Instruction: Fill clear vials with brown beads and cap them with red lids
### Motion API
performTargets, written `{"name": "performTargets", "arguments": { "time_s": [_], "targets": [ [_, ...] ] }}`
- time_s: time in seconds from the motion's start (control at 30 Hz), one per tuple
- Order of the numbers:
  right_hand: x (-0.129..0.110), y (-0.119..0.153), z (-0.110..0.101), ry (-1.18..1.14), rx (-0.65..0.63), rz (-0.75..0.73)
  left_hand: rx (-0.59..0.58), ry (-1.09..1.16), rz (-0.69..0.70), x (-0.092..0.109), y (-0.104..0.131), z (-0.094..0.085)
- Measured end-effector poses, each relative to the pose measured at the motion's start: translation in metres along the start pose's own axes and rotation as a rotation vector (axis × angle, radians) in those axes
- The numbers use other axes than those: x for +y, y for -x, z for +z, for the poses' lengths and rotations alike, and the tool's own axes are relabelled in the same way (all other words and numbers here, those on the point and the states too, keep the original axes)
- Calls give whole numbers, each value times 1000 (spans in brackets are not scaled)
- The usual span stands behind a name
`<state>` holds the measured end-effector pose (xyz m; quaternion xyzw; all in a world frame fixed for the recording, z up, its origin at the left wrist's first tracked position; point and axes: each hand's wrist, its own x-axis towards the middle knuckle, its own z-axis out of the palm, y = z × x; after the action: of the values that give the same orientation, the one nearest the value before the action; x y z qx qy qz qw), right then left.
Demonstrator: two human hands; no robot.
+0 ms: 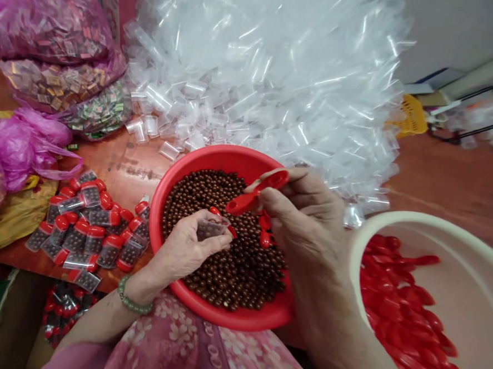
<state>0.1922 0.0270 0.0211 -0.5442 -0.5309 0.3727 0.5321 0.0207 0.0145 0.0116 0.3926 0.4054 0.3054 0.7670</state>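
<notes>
My left hand (187, 241) pinches a small clear plastic container (211, 229) between thumb and fingers, with dark contents showing through its wall. Bits of red show at the far side of that container. Over the right of the red basin (158, 212), my right hand (311, 225) grips a red plastic piece (241, 203) with a flat spoon-like end and a rounded, ring-like end. Glossy brown balls (239, 279) fill much of the basin. A few red pieces (265, 239) lie on the balls, partly behind my right hand.
Clear plastic containers (273, 82) form a huge heap behind the basin. Filled containers with red caps (95, 238) lie at left, more in a box below. A cream bucket (476, 254) at right holds red plastic pieces (399, 303). Pink bags (30, 139) stand at upper left.
</notes>
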Motion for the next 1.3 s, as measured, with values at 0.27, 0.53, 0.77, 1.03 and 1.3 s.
{"name": "performTargets", "arguments": {
  "time_s": [0.27,0.53,0.77,1.03,1.3],
  "targets": [
    [1,14,26,-351,-8,170,12,39,19,-1,-2,3],
    [8,31,17,-174,29,103,-7,26,41,-3,-2,2],
    [-9,27,-2,182,-118,-18,-40,-87,149,-10,-1,0],
    [-39,1,-19,493,-658,-241,-151,-238,135,-13,0,-3],
    [-39,-1,-8,466,-682,-271,-155,-132,123,-17,-1,-2]
  ]
}}
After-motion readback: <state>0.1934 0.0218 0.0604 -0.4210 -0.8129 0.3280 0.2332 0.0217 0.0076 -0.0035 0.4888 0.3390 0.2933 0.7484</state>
